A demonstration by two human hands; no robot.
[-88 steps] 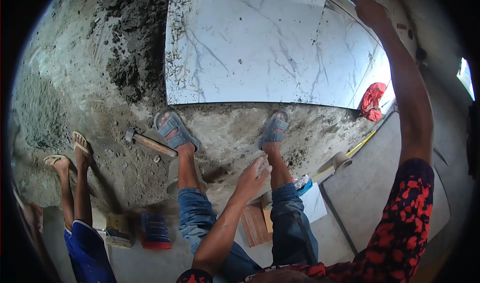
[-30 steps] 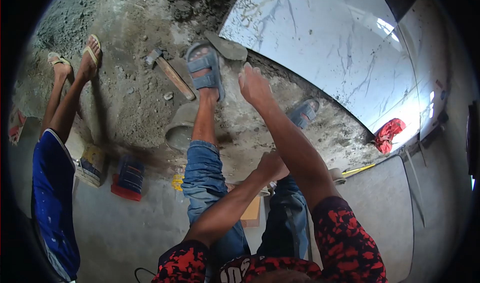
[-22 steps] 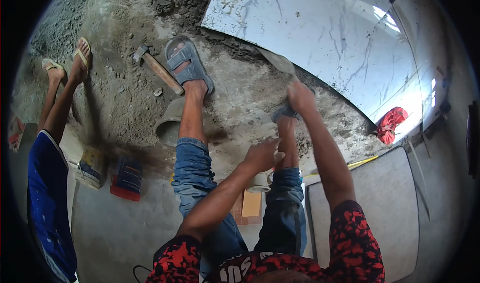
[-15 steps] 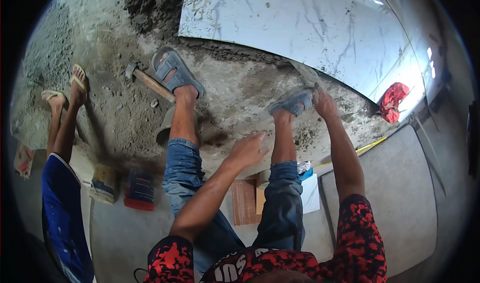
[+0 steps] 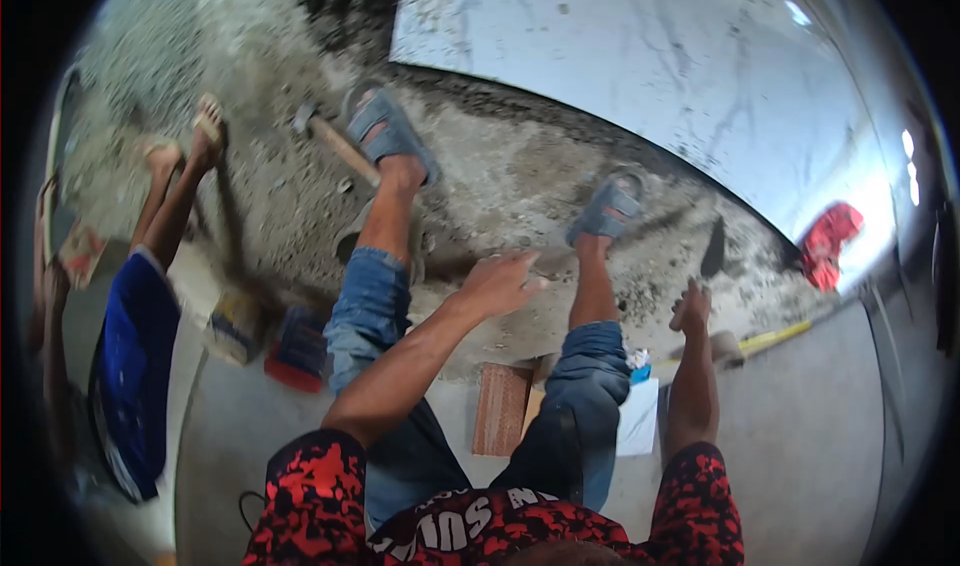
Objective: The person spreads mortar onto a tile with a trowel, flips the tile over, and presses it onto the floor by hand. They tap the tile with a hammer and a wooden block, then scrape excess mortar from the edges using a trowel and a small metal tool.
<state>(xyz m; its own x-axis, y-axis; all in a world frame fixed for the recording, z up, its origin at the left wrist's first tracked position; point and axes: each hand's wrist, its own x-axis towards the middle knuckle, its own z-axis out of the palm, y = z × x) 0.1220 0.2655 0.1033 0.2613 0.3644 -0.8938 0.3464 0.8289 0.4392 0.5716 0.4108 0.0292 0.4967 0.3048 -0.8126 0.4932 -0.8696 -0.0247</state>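
My right hand (image 5: 692,306) is closed round the handle of a trowel (image 5: 713,248), whose dark, pointed blade aims away from me over the rubble. The handle is mostly hidden by my fingers. My left hand (image 5: 500,284) hovers empty between my knees, fingers stretched and thumb apart. Beyond my feet lies a large white marble-look tile (image 5: 620,76) with grey veins and dirt specks along its near edge. By its right corner is a crumpled red cloth (image 5: 830,246).
A hammer (image 5: 345,151) lies beside my left sandal. A co-worker in blue shorts (image 5: 140,336) stands at the left, holding a long handle. Two buckets, one pale (image 5: 232,326) and one dark blue and red (image 5: 298,346), stand nearby. A yellow strip (image 5: 775,336) lies at the right.
My right hand has drawn back from beside my right foot towards me and to the right, bringing the trowel off the tile's edge. The view has shifted; the co-worker's arms now show.
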